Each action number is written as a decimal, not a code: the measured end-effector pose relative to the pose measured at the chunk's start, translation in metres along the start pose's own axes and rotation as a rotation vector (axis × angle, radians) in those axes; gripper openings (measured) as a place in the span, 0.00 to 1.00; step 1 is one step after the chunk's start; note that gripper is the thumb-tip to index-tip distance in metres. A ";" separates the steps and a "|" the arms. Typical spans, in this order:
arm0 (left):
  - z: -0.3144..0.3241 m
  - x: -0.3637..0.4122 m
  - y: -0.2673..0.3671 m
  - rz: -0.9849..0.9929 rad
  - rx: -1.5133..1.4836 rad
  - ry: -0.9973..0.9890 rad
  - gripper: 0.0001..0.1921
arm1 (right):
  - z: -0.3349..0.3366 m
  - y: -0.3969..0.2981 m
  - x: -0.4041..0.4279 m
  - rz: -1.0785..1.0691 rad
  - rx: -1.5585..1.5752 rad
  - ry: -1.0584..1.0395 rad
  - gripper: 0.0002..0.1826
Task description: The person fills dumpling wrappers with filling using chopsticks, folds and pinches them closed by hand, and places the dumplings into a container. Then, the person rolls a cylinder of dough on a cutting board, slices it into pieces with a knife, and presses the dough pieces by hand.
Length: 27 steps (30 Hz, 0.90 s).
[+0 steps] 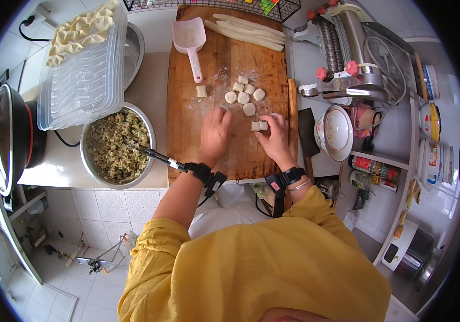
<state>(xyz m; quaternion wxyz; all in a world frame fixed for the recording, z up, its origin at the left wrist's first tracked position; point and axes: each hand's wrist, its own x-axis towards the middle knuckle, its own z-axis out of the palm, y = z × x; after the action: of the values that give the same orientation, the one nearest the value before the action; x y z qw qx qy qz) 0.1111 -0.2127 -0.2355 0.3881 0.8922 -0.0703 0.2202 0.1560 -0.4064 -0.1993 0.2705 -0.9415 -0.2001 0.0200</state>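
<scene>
My right hand (275,136) is over the right side of a floured wooden cutting board (185,133). Its thumb and index finger close around small cut dough pieces (257,126) lying side by side. My left hand (215,132) rests on the board to the left, fingers curled under; whether anything is inside them is hidden. Just beyond the hands lies a loose group of several dough pieces (243,98), some flattened round, some still cylindrical. One more dough piece (201,91) sits apart on the left.
A pink scoop (189,36) and several long dough strips (246,32) lie at the board's far end. Left are a metal bowl of filling (117,149) with chopsticks (161,157) and stacked plastic trays (85,84) holding dumplings (83,30). A pasta machine (342,56) and enamel bowl (334,133) stand right.
</scene>
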 end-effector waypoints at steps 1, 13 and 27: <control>0.000 -0.004 0.001 0.003 0.000 0.000 0.08 | 0.002 0.005 0.000 0.001 0.000 0.003 0.22; -0.001 0.006 0.032 -0.423 -0.564 -0.177 0.17 | 0.011 -0.008 0.003 0.260 0.441 -0.183 0.14; -0.007 -0.021 0.012 -1.065 -1.654 -0.052 0.12 | -0.006 -0.022 0.007 0.576 1.435 -0.397 0.09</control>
<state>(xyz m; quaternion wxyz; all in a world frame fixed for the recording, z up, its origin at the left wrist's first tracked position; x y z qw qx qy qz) 0.0868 -0.2168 -0.2325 0.9370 0.2591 0.2005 -0.1217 0.1553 -0.3902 -0.1821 0.7542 -0.5310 0.0684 0.3803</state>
